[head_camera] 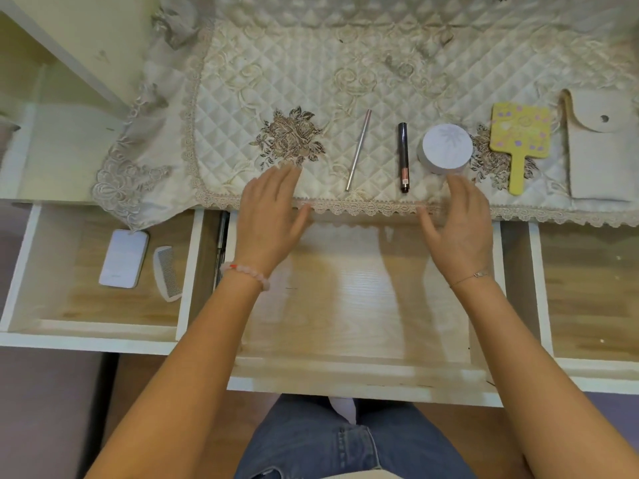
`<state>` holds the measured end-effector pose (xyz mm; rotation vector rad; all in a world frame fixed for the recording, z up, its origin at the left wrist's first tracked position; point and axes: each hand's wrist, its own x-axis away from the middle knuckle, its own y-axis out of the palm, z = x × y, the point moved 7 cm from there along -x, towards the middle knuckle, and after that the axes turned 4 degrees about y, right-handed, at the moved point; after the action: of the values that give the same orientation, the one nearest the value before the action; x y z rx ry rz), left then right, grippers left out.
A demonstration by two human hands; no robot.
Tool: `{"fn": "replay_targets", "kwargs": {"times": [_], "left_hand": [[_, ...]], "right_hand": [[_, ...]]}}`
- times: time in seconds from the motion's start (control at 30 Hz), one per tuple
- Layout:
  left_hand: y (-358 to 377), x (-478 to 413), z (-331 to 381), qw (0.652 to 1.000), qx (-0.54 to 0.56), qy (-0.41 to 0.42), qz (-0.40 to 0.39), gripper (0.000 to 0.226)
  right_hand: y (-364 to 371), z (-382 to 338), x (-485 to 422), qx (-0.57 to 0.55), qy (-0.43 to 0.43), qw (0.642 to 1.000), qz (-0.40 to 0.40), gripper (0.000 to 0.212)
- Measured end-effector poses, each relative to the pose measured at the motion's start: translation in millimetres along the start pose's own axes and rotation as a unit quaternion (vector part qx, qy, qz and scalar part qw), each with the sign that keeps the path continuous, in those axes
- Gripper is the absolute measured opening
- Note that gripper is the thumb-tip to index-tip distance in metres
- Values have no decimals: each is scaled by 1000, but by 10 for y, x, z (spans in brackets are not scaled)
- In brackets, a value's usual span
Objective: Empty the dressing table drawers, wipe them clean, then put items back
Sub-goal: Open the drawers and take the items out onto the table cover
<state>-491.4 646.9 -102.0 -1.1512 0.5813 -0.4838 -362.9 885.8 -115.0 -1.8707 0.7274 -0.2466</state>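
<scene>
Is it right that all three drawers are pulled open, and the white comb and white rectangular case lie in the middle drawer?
Not quite. All three are open, but the head view shows the white comb and white rectangular case in the left drawer; the middle drawer holds nothing.

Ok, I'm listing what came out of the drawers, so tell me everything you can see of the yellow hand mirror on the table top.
The yellow hand mirror lies flat on the quilted cream table cover, toward its right end. It has a rounded rectangular head and a short straight handle that points toward the drawers. The upturned side is painted yellow with small purple and pale pink motifs; no glass shows. It looks like wood or plastic. It lies between the round white jar and the white pouch, touching neither, and neither hand reaches it.
</scene>
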Motion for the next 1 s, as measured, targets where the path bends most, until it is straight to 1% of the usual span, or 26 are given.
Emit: {"fn": "replay_targets", "kwargs": {"times": [0.13, 0.33, 0.43, 0.53, 0.77, 0.9, 1.0], "left_hand": [[-7, 395, -164, 999, -31, -31, -26, 58], [22, 942, -151, 995, -49, -73, -56, 61], [26, 1167, -92, 992, -65, -89, -66, 63], [-25, 1349, -48, 989, -89, -106, -55, 62], [-361, 1824, -168, 979, -118, -166, 6, 61], [-588, 2141, -351, 968, -142, -204, 15, 61], [-710, 2371, -499, 963, -138, -229, 15, 62]], "right_hand": [[-14, 153, 278, 9, 9, 1000, -21, 62], [37, 203, 720, -1, 11, 998, -68, 66], [102, 189, 889, 2, -2, 996, -85, 62], [159, 102, 1012, -4, -26, 994, -109, 61], [242, -334, 1147, -15, -111, 983, -146, 66], [266, -658, 1223, -16, -158, 976, -152, 63], [287, -945, 1337, -19, -179, 971, -157, 63]]}}
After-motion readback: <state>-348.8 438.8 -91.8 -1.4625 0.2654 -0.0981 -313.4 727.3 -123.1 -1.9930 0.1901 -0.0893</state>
